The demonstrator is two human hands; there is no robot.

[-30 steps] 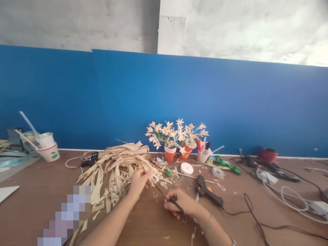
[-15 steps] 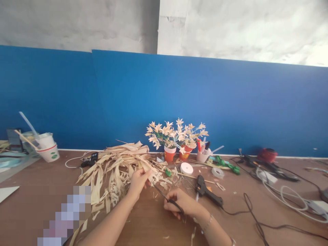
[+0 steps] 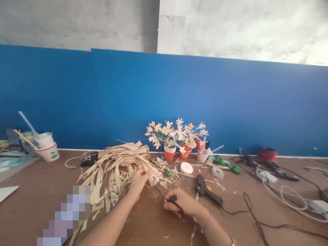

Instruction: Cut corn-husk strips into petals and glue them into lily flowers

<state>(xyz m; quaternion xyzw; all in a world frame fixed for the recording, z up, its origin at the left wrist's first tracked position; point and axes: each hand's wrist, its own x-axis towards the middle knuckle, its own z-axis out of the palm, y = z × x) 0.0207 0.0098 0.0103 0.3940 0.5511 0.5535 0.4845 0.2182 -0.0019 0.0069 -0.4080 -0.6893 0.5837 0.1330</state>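
Observation:
Dark scissors (image 3: pixel 161 193) are in my right hand (image 3: pixel 180 202), its fingers curled round the handles, and their blades point up and left toward my left hand (image 3: pixel 139 182). Between the pinched thumb and fingers of my left hand is a pale piece of dried husk (image 3: pixel 151 172). The scissor tips end close beside this piece; whether they touch it I cannot tell. Behind and left of my left hand spreads a heap of dried husks (image 3: pixel 110 171), with thin cut scraps around its right side.
Two red cups (image 3: pixel 169 155) of pale flowers stand at the back, near a white roll (image 3: pixel 186 168) and a tool cup (image 3: pixel 202 156). A black glue gun (image 3: pixel 208 193) lies right of my right hand. Cables (image 3: pixel 258 223) cross the right side; a white cup (image 3: pixel 48 152) stands left.

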